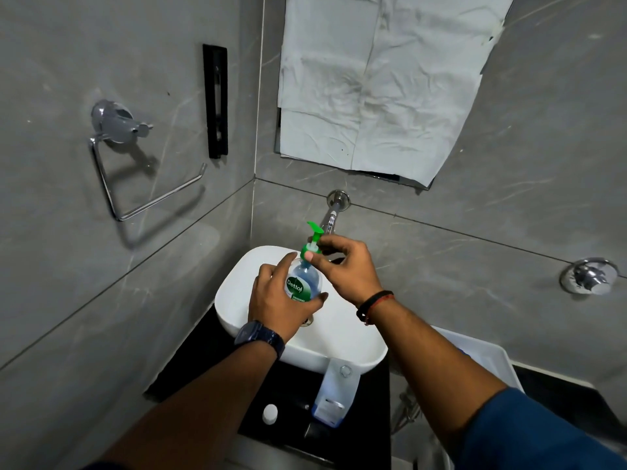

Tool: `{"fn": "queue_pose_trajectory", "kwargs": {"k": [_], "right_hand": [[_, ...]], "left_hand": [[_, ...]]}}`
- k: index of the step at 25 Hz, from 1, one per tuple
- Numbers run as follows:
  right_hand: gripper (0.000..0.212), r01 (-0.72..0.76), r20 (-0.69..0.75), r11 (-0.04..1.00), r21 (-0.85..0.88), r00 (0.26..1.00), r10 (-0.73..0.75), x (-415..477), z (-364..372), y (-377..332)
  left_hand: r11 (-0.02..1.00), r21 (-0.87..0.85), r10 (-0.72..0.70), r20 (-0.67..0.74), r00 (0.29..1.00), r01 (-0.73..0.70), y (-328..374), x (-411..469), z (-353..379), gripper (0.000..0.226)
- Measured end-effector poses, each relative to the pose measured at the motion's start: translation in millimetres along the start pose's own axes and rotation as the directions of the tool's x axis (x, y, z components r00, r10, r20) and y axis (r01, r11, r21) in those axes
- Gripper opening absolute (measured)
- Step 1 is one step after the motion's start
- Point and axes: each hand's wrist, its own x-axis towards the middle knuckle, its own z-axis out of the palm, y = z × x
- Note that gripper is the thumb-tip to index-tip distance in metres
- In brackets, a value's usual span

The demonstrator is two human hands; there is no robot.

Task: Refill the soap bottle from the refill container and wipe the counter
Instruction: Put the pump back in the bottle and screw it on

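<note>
A clear soap bottle (pixel 304 282) with a green and white label is held over the white basin (pixel 237 293). My left hand (pixel 276 300) wraps around its body. My right hand (pixel 342 266) pinches the collar of the green pump (pixel 314 237) at the bottle's neck. The pale blue refill container (pixel 334 395) stands uncapped on the black counter (pixel 190 361) in front of the basin. Its white cap (pixel 270 413) lies on the counter to the left of it.
A chrome spout (pixel 334 212) juts from the wall above the basin. A chrome valve (pixel 588 275) is on the right wall, a towel ring (pixel 115 137) on the left wall. Crumpled paper (pixel 373 83) covers the mirror. A white bin (pixel 488 361) sits at the right.
</note>
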Motion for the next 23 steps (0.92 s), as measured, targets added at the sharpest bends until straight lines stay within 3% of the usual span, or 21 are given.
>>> {"fn": "queue_pose_trajectory", "kwargs": {"k": [7, 12, 15, 19, 23], "right_hand": [[0.029, 0.018, -0.020, 0.999, -0.049, 1.000, -0.019, 3, 2, -6], [0.014, -0.074, -0.033, 0.997, 0.034, 0.997, 0.075, 6, 4, -8], [0.032, -0.115, -0.070, 0.992, 0.041, 0.991, 0.118, 5, 8, -10], [0.046, -0.067, -0.053, 0.985, 0.158, 0.996, 0.076, 5, 12, -12], [0.070, -0.043, -0.088, 0.989, 0.138, 0.995, 0.055, 5, 15, -11]], "left_hand": [[1.000, 0.005, 0.021, 0.000, 1.000, -0.021, 13, 3, -3, 0.082], [1.000, -0.012, 0.006, 0.000, 1.000, -0.006, 11, 7, -6, 0.087], [1.000, 0.003, 0.008, -0.008, 1.000, -0.008, 10, 8, -6, 0.086], [1.000, 0.011, -0.007, -0.001, 1.000, 0.007, 10, 10, -7, 0.089], [1.000, 0.003, -0.015, -0.006, 1.000, 0.015, 10, 10, -8, 0.088]]}}
